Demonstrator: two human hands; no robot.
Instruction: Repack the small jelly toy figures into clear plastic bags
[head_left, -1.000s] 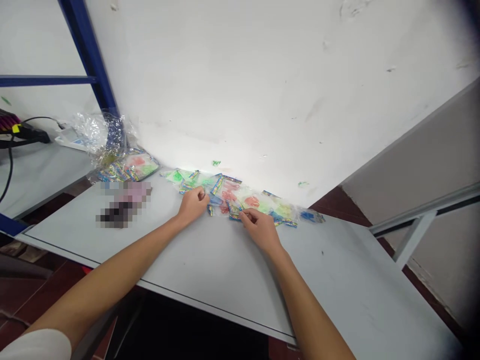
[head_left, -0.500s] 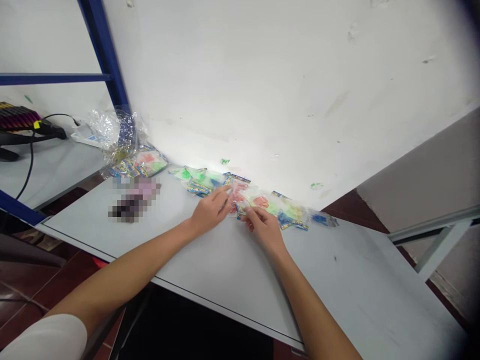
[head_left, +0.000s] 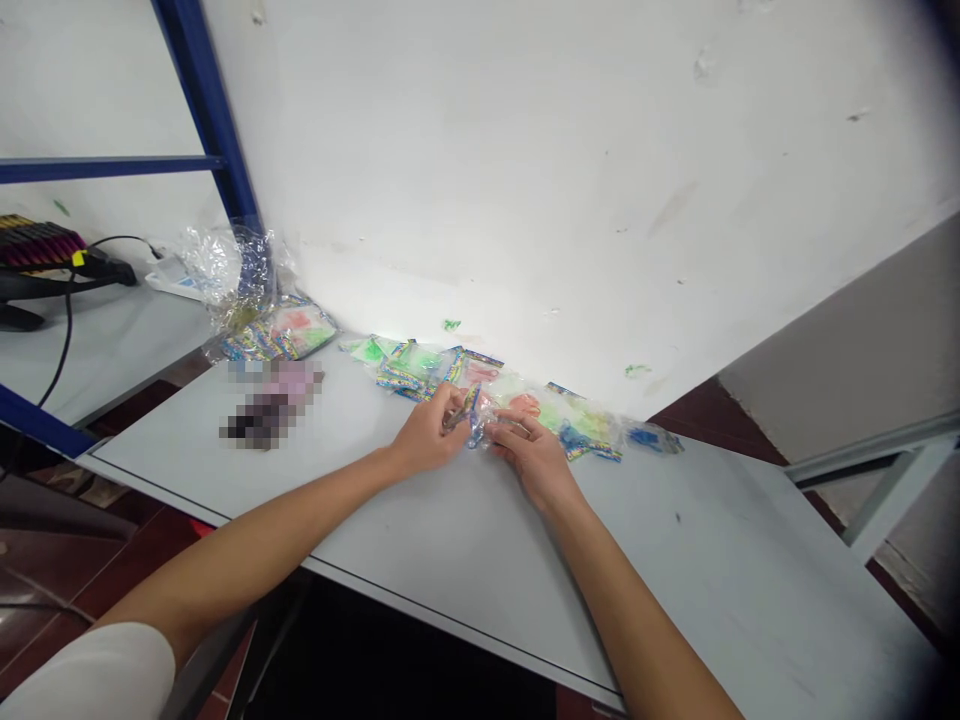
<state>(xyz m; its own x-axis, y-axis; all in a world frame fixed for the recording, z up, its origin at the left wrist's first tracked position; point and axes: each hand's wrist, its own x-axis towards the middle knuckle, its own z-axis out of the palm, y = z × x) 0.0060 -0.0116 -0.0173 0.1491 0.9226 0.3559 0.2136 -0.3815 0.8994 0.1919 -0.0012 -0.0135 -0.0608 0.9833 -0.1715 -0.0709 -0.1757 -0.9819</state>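
Note:
Between my two hands is a small clear packet with a blue patterned edge. My left hand is closed on its left side, fingers bent around the edge. On the other side my right hand pinches the crinkled plastic with thumb and fingers. Just behind them, along the wall, lies a row of clear packets with colourful printed strips: green ones to the left, one with a red item, and blue ones to the right.
More packets and crumpled clear plastic lie at the table's left back corner, near a blue metal post. A blurred-out item rests on the grey table. The white wall borders the back.
Both hands have drawn slightly toward me and the packet between them is now lifted and bunched up. My left fingers have curled in. The view has shifted slightly.

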